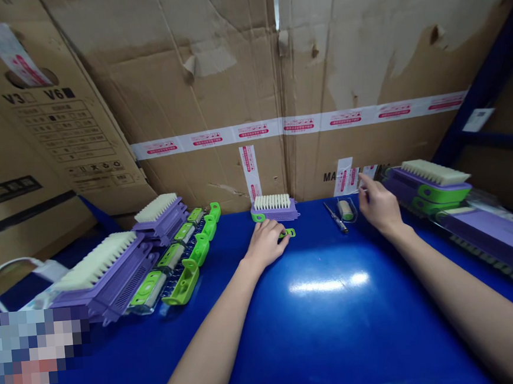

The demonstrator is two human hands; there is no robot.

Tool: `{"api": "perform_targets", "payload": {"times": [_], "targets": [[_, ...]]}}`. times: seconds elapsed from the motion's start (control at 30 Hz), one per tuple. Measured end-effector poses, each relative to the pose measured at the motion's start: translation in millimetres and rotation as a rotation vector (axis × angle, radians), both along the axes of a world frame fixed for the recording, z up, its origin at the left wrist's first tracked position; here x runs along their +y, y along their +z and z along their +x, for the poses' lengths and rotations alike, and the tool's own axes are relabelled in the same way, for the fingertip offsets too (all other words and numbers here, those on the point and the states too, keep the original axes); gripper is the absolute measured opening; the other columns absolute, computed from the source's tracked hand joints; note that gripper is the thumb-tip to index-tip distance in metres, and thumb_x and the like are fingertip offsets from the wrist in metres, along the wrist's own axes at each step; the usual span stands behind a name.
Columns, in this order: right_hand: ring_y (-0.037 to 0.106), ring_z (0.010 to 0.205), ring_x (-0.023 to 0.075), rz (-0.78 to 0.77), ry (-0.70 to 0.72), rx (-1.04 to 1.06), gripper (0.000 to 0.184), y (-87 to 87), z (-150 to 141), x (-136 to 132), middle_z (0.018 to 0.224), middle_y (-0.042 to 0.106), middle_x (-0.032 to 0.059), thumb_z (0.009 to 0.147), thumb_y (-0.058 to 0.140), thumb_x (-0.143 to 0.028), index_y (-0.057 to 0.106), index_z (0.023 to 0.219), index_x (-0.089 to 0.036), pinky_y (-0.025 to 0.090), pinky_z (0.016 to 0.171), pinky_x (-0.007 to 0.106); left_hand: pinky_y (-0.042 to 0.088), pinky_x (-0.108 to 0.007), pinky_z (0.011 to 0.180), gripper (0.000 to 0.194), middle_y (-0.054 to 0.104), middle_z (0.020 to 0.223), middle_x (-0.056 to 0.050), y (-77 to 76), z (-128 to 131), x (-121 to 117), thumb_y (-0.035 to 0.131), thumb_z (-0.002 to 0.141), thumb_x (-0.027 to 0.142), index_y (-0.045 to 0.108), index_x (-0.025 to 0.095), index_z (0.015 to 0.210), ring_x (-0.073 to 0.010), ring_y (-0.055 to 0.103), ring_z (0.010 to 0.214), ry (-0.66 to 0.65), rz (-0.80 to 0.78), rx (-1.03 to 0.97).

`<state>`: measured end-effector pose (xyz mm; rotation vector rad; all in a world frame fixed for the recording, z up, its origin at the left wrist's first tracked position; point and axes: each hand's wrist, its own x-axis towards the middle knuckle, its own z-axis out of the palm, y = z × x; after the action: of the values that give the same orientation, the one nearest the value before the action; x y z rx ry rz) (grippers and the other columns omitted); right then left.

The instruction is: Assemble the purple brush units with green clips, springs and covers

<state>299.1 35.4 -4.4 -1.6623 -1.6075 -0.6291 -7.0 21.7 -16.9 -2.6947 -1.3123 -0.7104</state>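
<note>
My left hand rests low over the table with its fingers bent around a small flat green plastic piece, which sticks out past the fingertips. Just behind it lies a purple plastic block with white bristles and a green end. My right hand is raised further right, its index finger apart from the thumb, and no object shows in it. Close to its left are a small clear tray holding a beige and green roll-shaped part and a slim screwdriver-like tool.
Purple bristled blocks stand on the left, beside rows of green end pieces and green-topped parts. More purple and green assemblies are stacked right. Cardboard walls the back of the blue table. A white cable curves at far left.
</note>
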Motion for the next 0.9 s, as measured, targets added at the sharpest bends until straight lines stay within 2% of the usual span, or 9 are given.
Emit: {"api": "perform_targets", "payload": {"times": [0.1, 0.17, 0.27, 0.33, 0.47, 0.57, 0.7, 0.8, 0.9], "targets": [[0.063, 0.092, 0.0263, 0.005, 0.253, -0.025, 0.048, 7.9, -30, -6, 0.103, 0.065, 0.0148, 0.084, 0.042, -0.020, 0.047, 0.132, -0.013, 0.050, 0.081, 0.038, 0.039, -0.038, 0.082, 0.021, 0.065, 0.093, -0.008, 2.1, 2, -2, 0.052, 0.087, 0.032, 0.062, 0.016, 0.095, -0.0240, 0.054, 0.093, 0.009, 0.027, -0.054], [0.063, 0.090, 0.0237, -0.095, 0.467, 0.062, 0.052, 10.2, -55, -12, 0.102, 0.065, 0.0125, 0.080, 0.045, -0.017, 0.046, 0.132, -0.015, 0.050, 0.082, 0.037, 0.040, -0.038, 0.083, 0.024, 0.065, 0.098, -0.009, 2.4, 4, -2, 0.055, 0.086, 0.032, 0.061, 0.016, 0.102, -0.0248, 0.055, 0.096, 0.019, 0.035, -0.159], [0.063, 0.067, 0.0158, -0.449, 0.811, 0.449, 0.061, 9.1, -91, -22, 0.081, 0.066, 0.0039, 0.073, 0.049, -0.013, 0.042, 0.134, -0.017, 0.053, 0.065, 0.029, 0.042, -0.035, 0.086, 0.025, 0.066, 0.102, -0.008, 1.5, 8, 1, 0.060, 0.082, 0.030, 0.062, 0.017, 0.104, -0.0220, 0.057, 0.097, 0.012, -0.002, -0.429], [0.060, 0.058, 0.0135, -0.675, 0.940, 0.706, 0.067, 7.3, -106, -28, 0.074, 0.064, 0.0006, 0.071, 0.052, -0.014, 0.036, 0.136, -0.018, 0.050, 0.052, 0.025, 0.044, -0.033, 0.085, 0.018, 0.067, 0.099, -0.006, 0.8, 9, 4, 0.061, 0.080, 0.026, 0.066, 0.018, 0.096, -0.0197, 0.059, 0.095, -0.010, -0.071, -0.587], [0.060, 0.056, 0.0144, -0.837, 0.970, 1.008, 0.070, 8.4, -115, -35, 0.069, 0.063, -0.0005, 0.067, 0.062, -0.016, 0.038, 0.133, -0.016, 0.049, 0.047, 0.025, 0.046, -0.030, 0.072, 0.011, 0.070, 0.079, -0.005, 1.2, 10, 8, 0.062, 0.077, 0.025, 0.069, 0.016, 0.076, -0.0175, 0.062, 0.076, -0.046, -0.366, -0.791], [0.065, 0.064, 0.0170, -0.778, 0.914, 1.237, 0.058, 13.6, -109, -34, 0.075, 0.064, 0.0027, 0.073, 0.067, -0.027, 0.044, 0.126, -0.017, 0.055, 0.060, 0.031, 0.046, -0.028, 0.066, 0.017, 0.069, 0.071, -0.005, 4.0, 10, 10, 0.068, 0.070, 0.031, 0.068, 0.015, 0.073, -0.0164, 0.062, 0.067, -0.041, -0.518, -0.992], [0.065, 0.087, 0.0198, -0.661, 1.060, 1.479, 0.047, 17.1, -102, -33, 0.096, 0.065, 0.0080, 0.083, 0.057, -0.048, 0.049, 0.120, -0.021, 0.055, 0.079, 0.038, 0.043, -0.025, 0.062, 0.029, 0.067, 0.067, -0.004, 6.9, 6, 13, 0.072, 0.064, 0.041, 0.067, 0.014, 0.072, -0.0146, 0.060, 0.065, -0.022, -0.598, -1.206], [0.063, 0.094, 0.0208, -0.661, 1.142, 1.408, 0.057, 13.8, -105, -34, 0.110, 0.061, 0.0109, 0.078, 0.061, -0.050, 0.046, 0.126, -0.022, 0.053, 0.081, 0.039, 0.041, -0.024, 0.059, 0.035, 0.066, 0.068, -0.004, 6.3, 4, 15, 0.073, 0.061, 0.044, 0.068, 0.013, 0.075, -0.0126, 0.058, 0.063, -0.023, -0.670, -1.319], [0.062, 0.093, 0.0199, -0.718, 1.083, 1.169, 0.084, 7.4, -115, -37, 0.125, 0.051, 0.0134, 0.062, 0.078, -0.038, 0.038, 0.135, -0.023, 0.053, 0.081, 0.038, 0.041, -0.023, 0.059, 0.034, 0.065, 0.067, -0.003, 6.7, 4, 14, 0.074, 0.059, 0.042, 0.066, 0.013, 0.072, -0.0114, 0.057, 0.061, 0.036, -0.709, -1.365]]}}
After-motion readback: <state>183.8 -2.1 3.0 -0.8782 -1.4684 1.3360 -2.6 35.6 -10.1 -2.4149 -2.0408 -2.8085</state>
